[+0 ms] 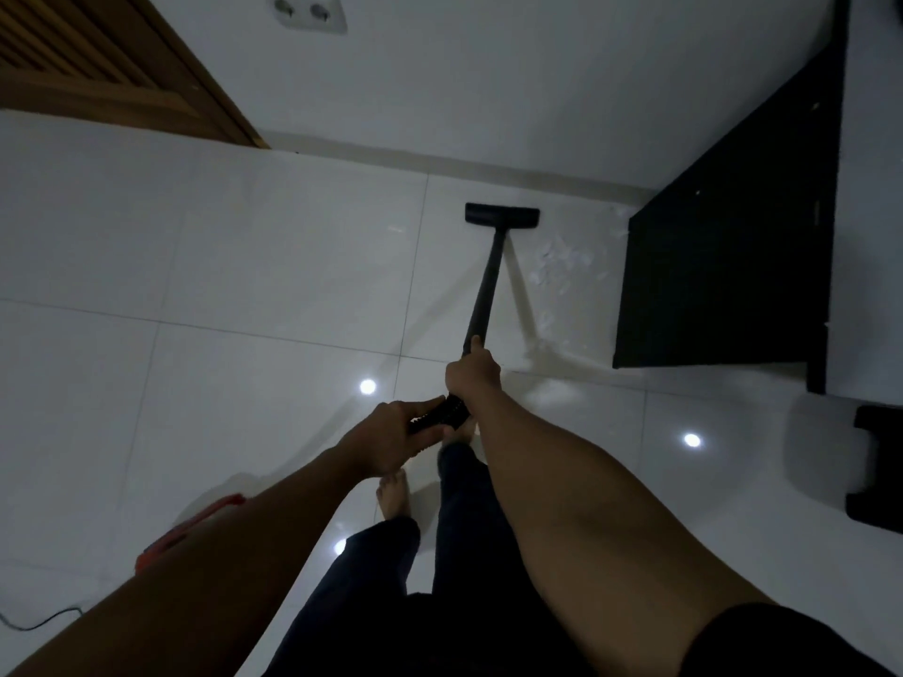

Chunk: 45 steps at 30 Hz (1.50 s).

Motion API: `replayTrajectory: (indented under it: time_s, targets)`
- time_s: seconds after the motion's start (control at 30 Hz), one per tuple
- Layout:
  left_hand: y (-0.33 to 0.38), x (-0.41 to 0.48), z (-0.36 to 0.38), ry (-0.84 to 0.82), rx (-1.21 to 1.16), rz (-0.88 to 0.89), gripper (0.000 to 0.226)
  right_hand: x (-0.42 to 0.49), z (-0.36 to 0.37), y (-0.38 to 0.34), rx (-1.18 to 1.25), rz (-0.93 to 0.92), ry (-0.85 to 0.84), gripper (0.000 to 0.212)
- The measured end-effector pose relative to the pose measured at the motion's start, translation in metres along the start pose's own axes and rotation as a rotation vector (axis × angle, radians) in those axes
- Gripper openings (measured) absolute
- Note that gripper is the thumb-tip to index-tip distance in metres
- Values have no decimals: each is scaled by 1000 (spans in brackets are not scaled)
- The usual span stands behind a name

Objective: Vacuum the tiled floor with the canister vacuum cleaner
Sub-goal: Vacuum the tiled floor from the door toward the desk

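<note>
The person is wearing dark, near-black trousers that are reaching down to the ankles, and a black short sleeve is showing at the upper right arm. Both forearms are showing bare, with no watch or band visible on either wrist. The left hand and right hand are ungloved. The feet are going bare too.

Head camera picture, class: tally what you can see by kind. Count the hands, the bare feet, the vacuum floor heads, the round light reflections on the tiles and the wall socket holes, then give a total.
Hands: 2, left hand and right hand
Bare feet: 1, bare foot
Vacuum floor heads: 1, floor head
Light reflections: 3
Socket holes: 2
Total: 9
</note>
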<state>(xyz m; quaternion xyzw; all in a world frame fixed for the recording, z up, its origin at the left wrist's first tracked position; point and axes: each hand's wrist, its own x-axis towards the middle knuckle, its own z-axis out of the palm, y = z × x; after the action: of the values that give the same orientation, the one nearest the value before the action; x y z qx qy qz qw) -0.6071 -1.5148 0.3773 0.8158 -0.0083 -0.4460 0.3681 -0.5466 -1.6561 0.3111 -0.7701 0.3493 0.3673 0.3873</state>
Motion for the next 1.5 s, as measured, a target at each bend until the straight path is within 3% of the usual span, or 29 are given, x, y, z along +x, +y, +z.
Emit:
replayTrajectory:
  time_s: [0.3,0.4,0.87,1.1,1.5]
  targets:
    - [35,51,-24,-1,63,1,55,37,-38,-37,51,-11,-23,73]
    - [27,48,-28,-15,52,-23,55,28,-30,-37,67,3,40,70]
    - [42,53,-30,27,59,20,54,37,-53,-46,64,-13,-35,73]
    - [23,22,-6,72,33,31,51,8,-26,-24,40,-62,67,72]
    - [-59,-105,69,79,52,137,52,-108,52,71,12,-176,148,72]
